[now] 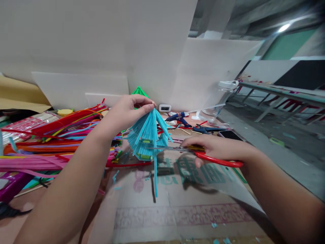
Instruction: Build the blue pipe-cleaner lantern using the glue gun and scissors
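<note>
My left hand pinches the tip of a light blue cone of pipe cleaners, holding it upright over the table. The cone's strands fan downward in layers, with small yellow-green pieces showing between them. One long blue pipe cleaner hangs well below the rest. In my right hand is a pair of scissors with red handles. Their blades point left and lie across the hanging strand near the cone's lower edge; whether they touch it I cannot tell. A green pipe-cleaner cone shows partly behind my left hand.
Colourful pipe cleaners lie heaped on the left. Toward the back right are a hot glue gun, pliers, a phone, a small display and a clear bottle. Blue scraps dot a printed board below.
</note>
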Motion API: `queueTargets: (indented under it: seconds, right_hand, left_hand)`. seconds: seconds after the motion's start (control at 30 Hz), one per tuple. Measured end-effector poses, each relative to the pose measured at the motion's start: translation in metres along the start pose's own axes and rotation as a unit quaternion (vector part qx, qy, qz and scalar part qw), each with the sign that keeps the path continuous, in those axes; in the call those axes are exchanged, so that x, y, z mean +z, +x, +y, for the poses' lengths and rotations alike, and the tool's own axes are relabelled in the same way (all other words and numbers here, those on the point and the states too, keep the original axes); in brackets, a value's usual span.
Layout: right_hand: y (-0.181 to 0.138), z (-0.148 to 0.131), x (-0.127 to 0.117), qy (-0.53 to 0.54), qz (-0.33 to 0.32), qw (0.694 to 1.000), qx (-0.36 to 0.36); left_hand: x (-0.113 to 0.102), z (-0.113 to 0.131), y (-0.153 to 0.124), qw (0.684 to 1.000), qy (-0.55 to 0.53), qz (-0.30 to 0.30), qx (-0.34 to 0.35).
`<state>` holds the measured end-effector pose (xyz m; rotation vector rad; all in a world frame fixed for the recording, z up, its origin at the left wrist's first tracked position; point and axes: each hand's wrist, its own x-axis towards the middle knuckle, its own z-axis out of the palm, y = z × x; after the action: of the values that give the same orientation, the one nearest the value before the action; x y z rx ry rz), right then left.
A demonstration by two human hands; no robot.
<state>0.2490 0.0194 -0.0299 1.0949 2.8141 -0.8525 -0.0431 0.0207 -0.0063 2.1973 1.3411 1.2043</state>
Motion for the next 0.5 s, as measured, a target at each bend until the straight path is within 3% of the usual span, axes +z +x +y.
queueTargets:
  seconds: [0.5]
  right_hand:
    - [0.0082,-0.0040,0.0077,-0.010,0.022,0.999,-0.045]
  left_hand:
    - [-0.0012,0.0083,-0.0030,1.000,0.015,0.000,-0.003]
